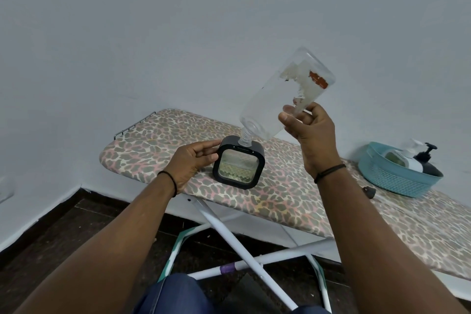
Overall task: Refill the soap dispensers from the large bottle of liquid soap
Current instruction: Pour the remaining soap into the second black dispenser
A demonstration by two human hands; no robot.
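Dispenser (238, 164) on ironing board (293, 199), bottle (280, 99) above; basket (390, 178) right, 2 pump bottles (410, 158) inside.

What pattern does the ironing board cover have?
A leopard-style spot print, grey-brown and pink on cream, on the ironing board cover; seen in the head view.

Head-worn view, forward and down.
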